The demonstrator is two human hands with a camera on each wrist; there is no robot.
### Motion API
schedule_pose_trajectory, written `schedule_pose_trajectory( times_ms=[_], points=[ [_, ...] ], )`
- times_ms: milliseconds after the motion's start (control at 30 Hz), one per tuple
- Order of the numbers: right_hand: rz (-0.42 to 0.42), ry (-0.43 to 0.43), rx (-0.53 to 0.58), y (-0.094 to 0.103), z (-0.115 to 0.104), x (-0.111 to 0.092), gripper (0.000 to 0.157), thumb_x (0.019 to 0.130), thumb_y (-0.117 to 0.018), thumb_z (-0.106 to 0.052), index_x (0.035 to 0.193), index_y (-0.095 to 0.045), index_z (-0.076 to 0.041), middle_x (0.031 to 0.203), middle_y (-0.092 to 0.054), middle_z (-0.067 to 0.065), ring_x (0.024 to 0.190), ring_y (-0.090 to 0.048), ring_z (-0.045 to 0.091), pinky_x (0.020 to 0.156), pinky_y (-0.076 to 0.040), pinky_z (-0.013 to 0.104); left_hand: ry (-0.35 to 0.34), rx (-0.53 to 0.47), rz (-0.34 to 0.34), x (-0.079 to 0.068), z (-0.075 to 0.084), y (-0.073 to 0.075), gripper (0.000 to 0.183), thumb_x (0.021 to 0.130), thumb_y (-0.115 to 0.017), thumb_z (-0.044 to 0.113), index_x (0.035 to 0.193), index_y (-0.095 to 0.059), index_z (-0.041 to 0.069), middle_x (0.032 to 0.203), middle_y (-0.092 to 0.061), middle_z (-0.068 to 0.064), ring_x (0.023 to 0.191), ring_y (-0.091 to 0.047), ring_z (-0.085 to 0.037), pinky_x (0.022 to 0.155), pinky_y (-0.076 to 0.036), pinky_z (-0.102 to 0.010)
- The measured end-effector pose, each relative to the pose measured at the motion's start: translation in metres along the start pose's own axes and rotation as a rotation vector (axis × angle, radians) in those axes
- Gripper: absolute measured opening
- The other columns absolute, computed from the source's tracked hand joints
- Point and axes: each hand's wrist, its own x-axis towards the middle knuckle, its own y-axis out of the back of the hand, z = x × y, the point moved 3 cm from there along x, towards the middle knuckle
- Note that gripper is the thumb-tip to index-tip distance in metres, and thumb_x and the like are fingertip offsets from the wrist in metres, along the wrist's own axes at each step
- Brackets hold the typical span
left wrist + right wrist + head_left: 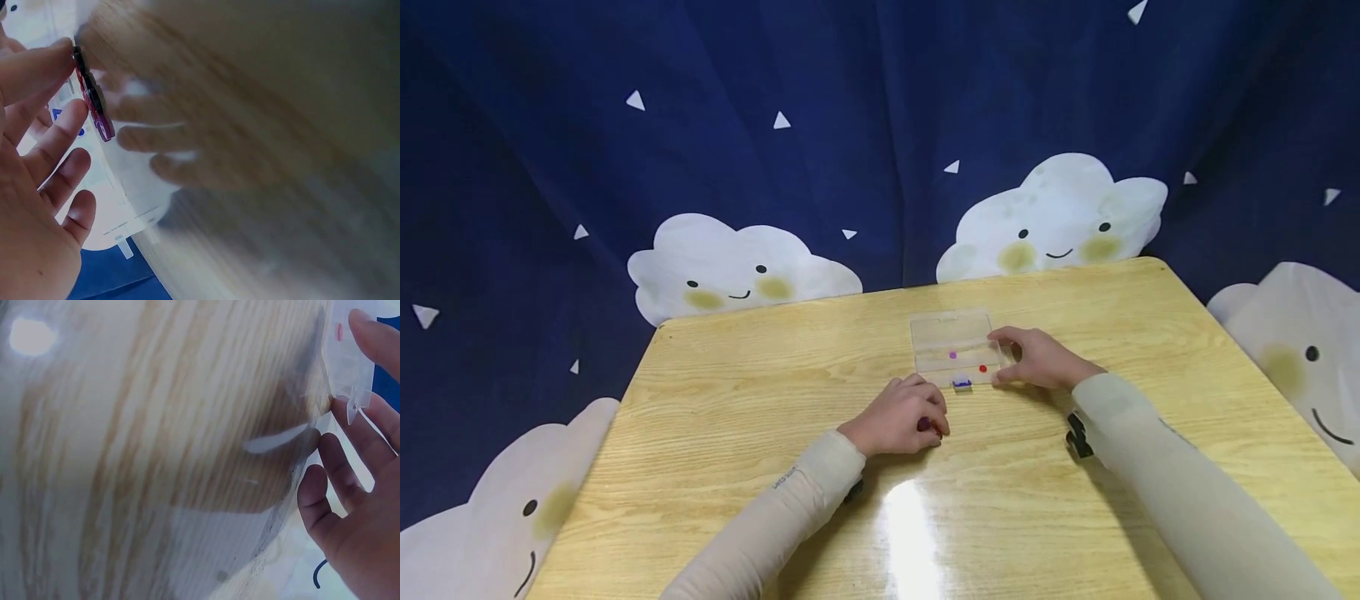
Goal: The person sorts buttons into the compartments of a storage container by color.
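Note:
A clear plastic box (934, 367) with a flap-like clear panel at the back lies in the middle of the table. A purple dot (953, 355) and a red dot (982, 368) show within its outline. My right hand (1041, 358) grips its right side between thumb and fingers; the right wrist view shows the fingers around the box's corner (356, 403). Nearer to me, my left hand (906, 415) pinches a short row of small flat red, black and purple pieces (92, 94) at the tabletop. Between the hands sits a small clear piece with a blue mark (962, 385).
The wooden table (760, 375) stretches out on both sides, with a bright glare spot (910, 533) at the front. Behind it hangs a dark blue curtain (850, 67) printed with clouds. Each wrist wears a dark camera mount (1078, 435).

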Motion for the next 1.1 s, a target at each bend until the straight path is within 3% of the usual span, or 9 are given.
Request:
schedule_pose_trajectory(
  times_ms=[567,1100],
  points=[
    [0.014,0.013,0.001,0.0027,-0.0003,0.0009,0.074,0.082,-0.081,-0.028,0.145,-0.047,-0.009,0.138,-0.054,0.027,0.125,-0.051,0.038,0.109,-0.04,0.056,-0.027,0.072,0.006,0.002,-0.0021,-0.0009,0.007,0.089,-0.073,0.03,0.091,-0.077,0.035,0.112,-0.065,0.011,0.113,-0.051,-0.011,0.09,-0.043,-0.035],
    [0.008,-0.001,0.035,0.0017,0.0003,-0.0002,0.075,0.081,-0.082,-0.028,0.145,-0.047,-0.01,0.142,-0.051,0.028,0.129,-0.049,0.041,0.111,-0.037,0.057,0.006,0.048,-0.025,0.0058,0.0023,0.0008,0.005,0.086,-0.076,0.026,0.084,-0.075,0.031,0.111,-0.064,0.011,0.108,-0.051,-0.011,0.083,-0.038,-0.027]
  ],
)
